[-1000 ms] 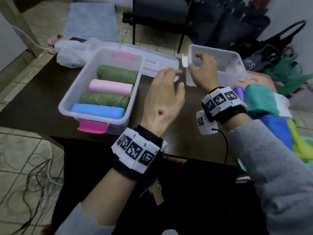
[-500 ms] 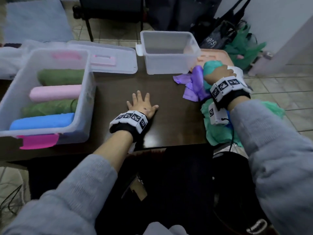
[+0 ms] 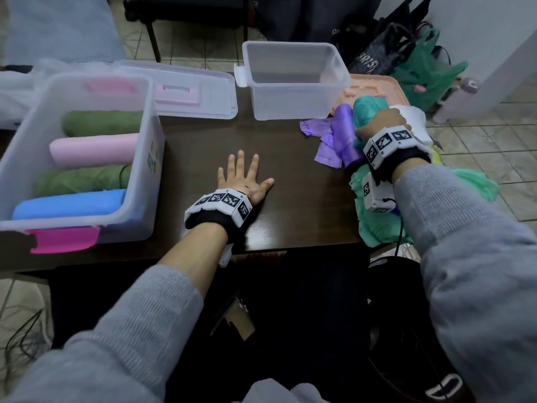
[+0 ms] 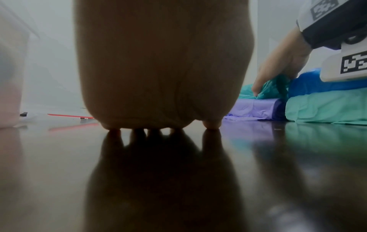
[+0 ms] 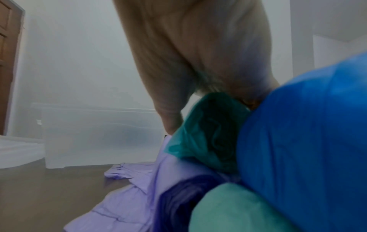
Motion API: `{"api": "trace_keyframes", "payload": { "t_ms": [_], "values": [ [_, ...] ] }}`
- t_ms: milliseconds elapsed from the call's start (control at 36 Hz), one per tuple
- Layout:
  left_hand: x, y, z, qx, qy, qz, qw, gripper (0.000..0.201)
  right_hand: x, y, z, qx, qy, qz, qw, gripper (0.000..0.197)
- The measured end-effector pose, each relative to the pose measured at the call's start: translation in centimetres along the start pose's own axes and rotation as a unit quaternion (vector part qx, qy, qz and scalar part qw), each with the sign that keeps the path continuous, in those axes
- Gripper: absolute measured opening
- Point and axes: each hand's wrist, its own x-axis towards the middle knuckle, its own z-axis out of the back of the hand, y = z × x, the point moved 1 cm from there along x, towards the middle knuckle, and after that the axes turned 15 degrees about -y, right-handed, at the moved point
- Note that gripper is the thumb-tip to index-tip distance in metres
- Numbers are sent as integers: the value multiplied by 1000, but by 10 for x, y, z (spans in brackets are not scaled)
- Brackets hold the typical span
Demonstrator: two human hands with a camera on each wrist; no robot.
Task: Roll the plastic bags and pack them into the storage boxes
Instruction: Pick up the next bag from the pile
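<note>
I am gripping a teal bag (image 3: 369,110) with my right hand (image 3: 380,125) at two o'clock.
It is looking thin, limp, slippery; I am bunching it, my left hand (image 3: 244,181) lying flat, fingers spread.

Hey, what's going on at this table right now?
A person is packing rolled plastic bags into storage boxes. The large box on the left holds four rolls: green, pink, green, blue. The smaller box at the back looks empty. The left hand lies flat on the dark table, holding nothing. The right hand grips a teal bag on the loose pile at the table's right edge, beside a purple bag.
</note>
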Motion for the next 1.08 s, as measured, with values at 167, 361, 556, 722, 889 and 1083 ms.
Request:
{"api": "trace_keyframes", "payload": {
  "t_ms": [167,361,556,722,889,1083],
  "values": [
    [0,-1,2,0,7,1,1000,71,-9,8,12,-30,-6,2,1000,51],
    [0,0,3,-6,7,0,1000,71,-32,32,26,66,-65,26,995,65],
    [-1,0,5,-6,-3,0,1000,69,-87,53,14,24,-5,251,968,56],
    [1,5,5,-39,-18,3,999,82,-130,63,-32,-55,15,262,963,53],
    [1,8,10,-77,-4,-3,997,91,-130,67,-29,162,131,146,967,72],
    [-9,13,36,-207,-5,42,977,86,-102,69,-20,361,106,-84,923,44]
  ]
}}
